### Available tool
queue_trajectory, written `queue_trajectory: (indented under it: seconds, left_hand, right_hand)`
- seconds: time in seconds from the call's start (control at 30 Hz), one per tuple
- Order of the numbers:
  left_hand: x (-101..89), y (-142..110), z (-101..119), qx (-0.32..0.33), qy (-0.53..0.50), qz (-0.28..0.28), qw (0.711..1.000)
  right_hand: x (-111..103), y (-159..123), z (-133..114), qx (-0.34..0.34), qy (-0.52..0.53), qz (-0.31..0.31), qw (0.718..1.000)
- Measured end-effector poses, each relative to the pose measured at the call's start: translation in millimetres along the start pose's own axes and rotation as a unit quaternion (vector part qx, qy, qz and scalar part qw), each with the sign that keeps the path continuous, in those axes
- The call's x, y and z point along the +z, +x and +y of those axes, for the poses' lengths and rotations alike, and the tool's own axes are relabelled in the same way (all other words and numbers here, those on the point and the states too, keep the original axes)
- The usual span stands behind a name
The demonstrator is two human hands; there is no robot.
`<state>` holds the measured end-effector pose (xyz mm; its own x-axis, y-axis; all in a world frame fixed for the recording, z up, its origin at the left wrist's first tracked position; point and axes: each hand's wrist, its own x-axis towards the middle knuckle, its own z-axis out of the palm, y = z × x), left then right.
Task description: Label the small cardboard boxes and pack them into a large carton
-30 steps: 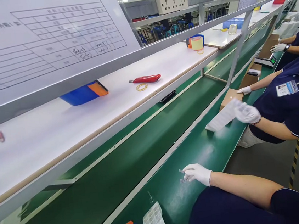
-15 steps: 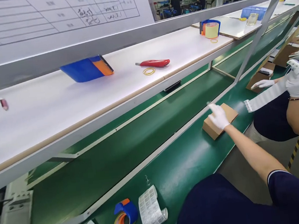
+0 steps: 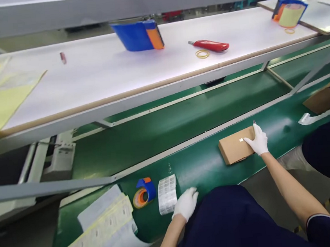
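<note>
The person's right hand, in a white glove, lies open with its fingers spread on the right end of a flat cardboard box, pressing down and not closing around it. The box lies on the near green conveyor belt, and a small white label sits on its top, just left of the fingertips. A small dark item stands just beyond the hand, too small to identify. The gloved left hand is loosely curled, with nothing visible in it, just right of a curled sheet of printed labels. Left of that sheet stands a blue-and-orange tape dispenser, and further left and nearer lies a stack of printed sheets. At the right edge, a co-worker's dark shirt shows beside a second cardboard box. On the white far shelf lie a blue-and-orange scoop, a red utility knife, and a rubber band, with a roll of tape further right.
</note>
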<state>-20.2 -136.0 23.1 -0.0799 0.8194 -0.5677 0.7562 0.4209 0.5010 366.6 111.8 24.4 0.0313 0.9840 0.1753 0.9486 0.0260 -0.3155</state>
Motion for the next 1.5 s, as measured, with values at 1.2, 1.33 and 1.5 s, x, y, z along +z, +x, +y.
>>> queue_trajectory:
  seconds: [1.2, 1.33, 1.5]
  left_hand:
    - [11.3, 10.2, 39.2, -0.039, -0.264, 0.047, 0.963]
    - [11.8, 10.9, 38.1, -0.031, -0.268, 0.046, 0.962]
    - [13.1, 11.1, 36.8, -0.033, -0.265, 0.044, 0.963]
  right_hand:
    - [17.7, -99.4, -149.1, -0.038, 0.269, -0.261, 0.926]
    - [20.9, -101.4, -147.7, -0.045, 0.269, -0.254, 0.928]
    - [24.5, -102.9, -145.7, -0.049, 0.263, -0.251, 0.930]
